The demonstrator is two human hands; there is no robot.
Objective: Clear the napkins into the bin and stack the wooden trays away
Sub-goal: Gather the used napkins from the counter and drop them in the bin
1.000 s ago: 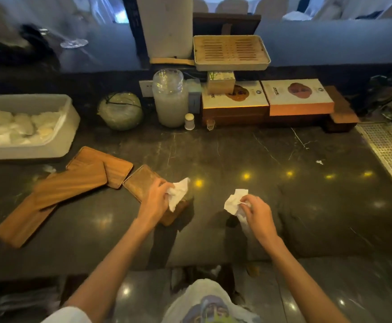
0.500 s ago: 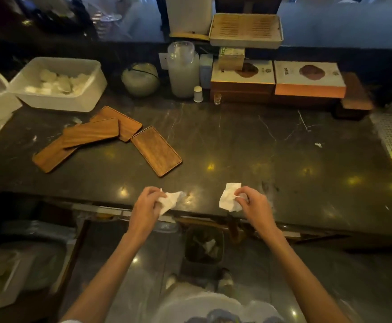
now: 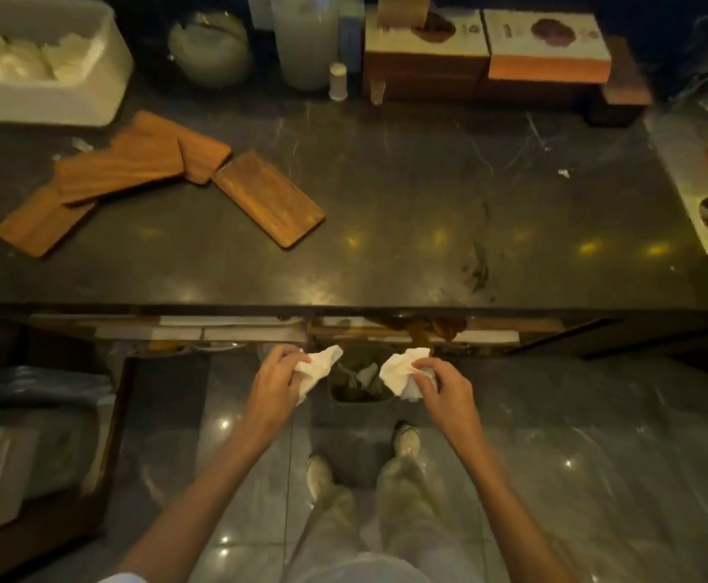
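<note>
My left hand (image 3: 274,378) grips a crumpled white napkin (image 3: 318,366), and my right hand (image 3: 442,382) grips another white napkin (image 3: 400,370). Both hands hover below the counter edge, on either side of a small dark bin (image 3: 358,378) on the floor with scraps inside. On the dark counter at the left lie several wooden trays: one separate tray (image 3: 268,197) lies at an angle, and the others (image 3: 121,168) overlap in a loose pile.
A white tub (image 3: 91,103) of folded cloths stands at the back left. A round jar (image 3: 209,46), a tall glass jar (image 3: 306,44) and boxes (image 3: 547,40) line the back. A perforated drain tray (image 3: 688,178) is at the right. My feet stand just before the bin.
Both hands carried the napkins off the counter and down below its edge to the bin. The view tilted down toward the floor.
</note>
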